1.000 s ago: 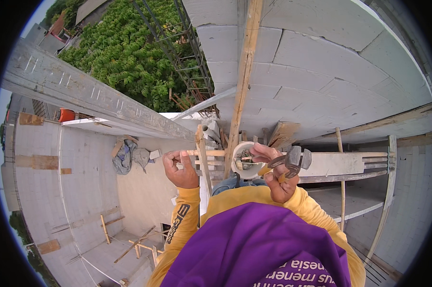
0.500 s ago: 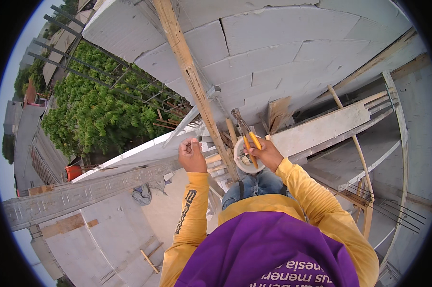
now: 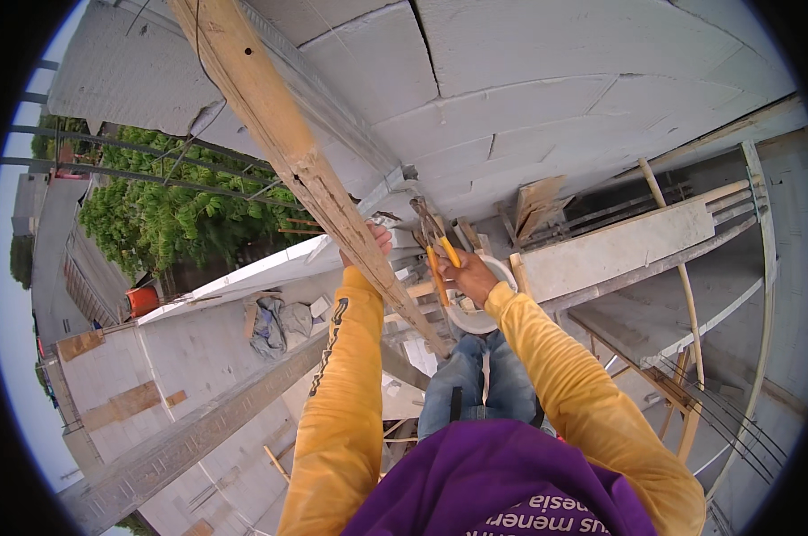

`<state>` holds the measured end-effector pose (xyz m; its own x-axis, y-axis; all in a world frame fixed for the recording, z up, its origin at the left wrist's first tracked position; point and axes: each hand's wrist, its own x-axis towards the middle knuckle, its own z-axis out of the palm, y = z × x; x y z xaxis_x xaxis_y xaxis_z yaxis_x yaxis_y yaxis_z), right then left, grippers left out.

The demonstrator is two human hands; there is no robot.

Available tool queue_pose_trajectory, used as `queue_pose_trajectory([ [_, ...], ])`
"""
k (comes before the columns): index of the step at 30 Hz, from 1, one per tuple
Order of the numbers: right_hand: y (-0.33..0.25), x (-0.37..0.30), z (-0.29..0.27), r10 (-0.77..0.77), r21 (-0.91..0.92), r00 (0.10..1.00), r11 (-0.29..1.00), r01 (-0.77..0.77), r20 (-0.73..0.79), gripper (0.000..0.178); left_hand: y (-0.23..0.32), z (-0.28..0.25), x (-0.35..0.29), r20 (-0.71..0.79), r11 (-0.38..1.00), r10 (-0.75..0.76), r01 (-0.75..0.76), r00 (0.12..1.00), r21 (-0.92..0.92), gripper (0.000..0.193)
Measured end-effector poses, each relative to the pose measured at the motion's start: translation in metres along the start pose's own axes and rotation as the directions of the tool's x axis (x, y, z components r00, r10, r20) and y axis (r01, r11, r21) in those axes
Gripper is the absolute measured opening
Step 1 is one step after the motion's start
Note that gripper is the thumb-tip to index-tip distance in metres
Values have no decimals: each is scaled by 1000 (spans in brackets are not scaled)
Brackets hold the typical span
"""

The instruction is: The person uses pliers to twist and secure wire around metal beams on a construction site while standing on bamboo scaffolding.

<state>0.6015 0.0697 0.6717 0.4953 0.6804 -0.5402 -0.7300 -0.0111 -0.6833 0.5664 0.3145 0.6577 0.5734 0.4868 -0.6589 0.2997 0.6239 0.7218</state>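
My right hand (image 3: pixel 474 279) is closed around the yellow-orange handles of a pair of pincers (image 3: pixel 433 230). The metal jaws point away from me, toward the foot of a grey metal channel (image 3: pixel 388 189) by the block wall. On the far side of a slanting wooden post (image 3: pixel 319 183), my left hand (image 3: pixel 381 239) reaches in close to the jaws. That post covers part of it; the visible fingers look curled, and whatever they pinch is hidden. A round white bucket (image 3: pixel 504 314) sits beneath my right hand, partly covered by it.
A white block wall (image 3: pixel 520 116) rises ahead. To the right are a pale plank (image 3: pixel 620 250), wooden poles (image 3: pixel 690 313) and thin rebar (image 3: pixel 735 420). A crumpled grey sack (image 3: pixel 281 323) lies at left, near a long grey beam (image 3: pixel 198 433). Treetops show beyond the wall edge.
My view has tilted and come nearer the post. My left hand has moved forward, behind the post. The pincers have come closer to my left hand, still in my right.
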Motion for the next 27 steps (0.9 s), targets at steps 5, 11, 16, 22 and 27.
queue_pose_trajectory([
  [5, 7, 24, -18, -31, 30, 999, 999, 31, 19, 50, 6, 57, 12, -17, 992, -104, 102, 994, -78, 54],
  [11, 17, 35, -14, -114, 93, 993, 990, 110, 39, 54, -5, 58, 57, 83, 872, -287, 296, 954, -389, 64],
  [16, 23, 42, -17, -104, 87, 992, 991, 98, 68, 54, -10, 66, 76, 63, 800, -353, 336, 933, -496, 60],
  [22, 26, 46, -18, -89, 90, 994, 992, 83, 64, 53, -15, 77, 78, -2, 776, -340, 280, 940, -566, 55],
  [27, 18, 40, -15, 1, 67, 1000, 998, -3, 31, 54, -19, 71, 85, 20, 745, -344, 286, 939, -603, 52],
])
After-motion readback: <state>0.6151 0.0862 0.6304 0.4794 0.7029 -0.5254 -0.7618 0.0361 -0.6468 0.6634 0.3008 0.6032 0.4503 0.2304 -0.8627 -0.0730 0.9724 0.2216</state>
